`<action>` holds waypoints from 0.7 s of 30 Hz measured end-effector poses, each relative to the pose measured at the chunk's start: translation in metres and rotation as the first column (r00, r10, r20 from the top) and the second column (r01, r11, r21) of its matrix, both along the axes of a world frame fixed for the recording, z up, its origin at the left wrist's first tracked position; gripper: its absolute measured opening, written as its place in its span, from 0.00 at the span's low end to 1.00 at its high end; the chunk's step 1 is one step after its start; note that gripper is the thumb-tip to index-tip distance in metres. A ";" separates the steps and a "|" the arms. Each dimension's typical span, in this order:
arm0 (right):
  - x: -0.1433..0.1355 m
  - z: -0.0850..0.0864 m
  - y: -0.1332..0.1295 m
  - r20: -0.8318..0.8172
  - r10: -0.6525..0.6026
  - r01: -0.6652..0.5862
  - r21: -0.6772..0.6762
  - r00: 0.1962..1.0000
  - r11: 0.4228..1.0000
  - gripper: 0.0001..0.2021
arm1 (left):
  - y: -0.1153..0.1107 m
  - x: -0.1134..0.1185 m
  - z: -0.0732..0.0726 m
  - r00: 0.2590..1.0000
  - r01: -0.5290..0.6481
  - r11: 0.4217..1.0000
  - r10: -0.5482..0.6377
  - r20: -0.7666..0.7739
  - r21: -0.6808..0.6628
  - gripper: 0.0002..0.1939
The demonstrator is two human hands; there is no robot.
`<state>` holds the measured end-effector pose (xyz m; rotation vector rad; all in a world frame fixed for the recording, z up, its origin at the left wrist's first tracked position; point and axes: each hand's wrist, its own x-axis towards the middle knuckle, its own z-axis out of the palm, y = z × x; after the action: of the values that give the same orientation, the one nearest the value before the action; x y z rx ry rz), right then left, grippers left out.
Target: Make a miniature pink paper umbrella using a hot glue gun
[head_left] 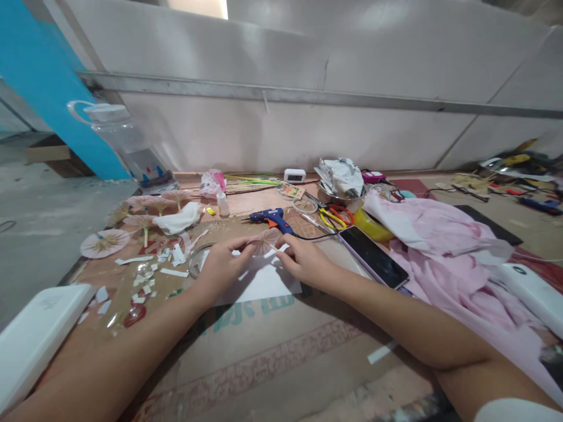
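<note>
A small pinkish paper umbrella (pixel 265 240) with fine ribs is held between my two hands, above a white sheet of paper (pixel 264 284). My left hand (pixel 229 258) is closed, with thumb and fingers pinching the canopy's left edge. On the other side my right hand (pixel 303 257) pinches at a thin pale stick (pixel 275 248) beside the canopy; the fingertips partly hide the grip. Just behind the hands lies a blue glue gun (pixel 270 218) with an orange trigger. A roll of clear tape (pixel 196 261) sits left of my left hand.
Similar paper umbrellas (pixel 104 242) stand at the left, near white paper scraps (pixel 147 281). A small white bottle (pixel 222 203), scissors (pixel 332 219) and a phone (pixel 373 257) lie around the hands. Pink cloth (pixel 435 234) covers the right side. A large water bottle (pixel 136 146) stands back left.
</note>
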<state>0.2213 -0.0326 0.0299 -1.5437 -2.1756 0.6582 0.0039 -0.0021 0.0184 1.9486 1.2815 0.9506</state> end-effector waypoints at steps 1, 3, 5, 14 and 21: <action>0.000 -0.001 0.001 -0.056 -0.008 0.006 -0.027 0.998 1.000 0.08 | 0.000 0.000 0.001 1.000 -0.006 1.000 0.006 0.014 -0.010 0.16; -0.001 -0.003 0.001 -0.153 -0.015 0.006 -0.064 0.988 0.998 0.08 | 0.001 0.001 0.001 0.999 -0.009 1.000 0.009 0.041 -0.018 0.14; -0.001 -0.006 0.001 -0.233 -0.018 -0.003 -0.089 0.972 0.996 0.07 | 0.001 0.001 -0.001 0.999 -0.002 1.000 0.001 0.050 0.019 0.12; -0.003 -0.007 -0.007 -0.417 0.120 -0.141 -0.020 0.901 0.990 0.07 | -0.005 -0.004 -0.003 0.984 0.176 0.664 -0.119 -0.130 0.727 0.04; -0.001 -0.009 -0.019 -0.528 0.292 -0.286 0.096 0.798 0.953 0.06 | -0.017 -0.010 0.018 0.982 0.190 0.446 -0.109 -0.157 0.875 0.04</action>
<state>0.2199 -0.0520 0.0210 -0.8652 -1.9679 1.0316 -0.0062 -0.0189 0.0362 2.8439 0.5820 1.6937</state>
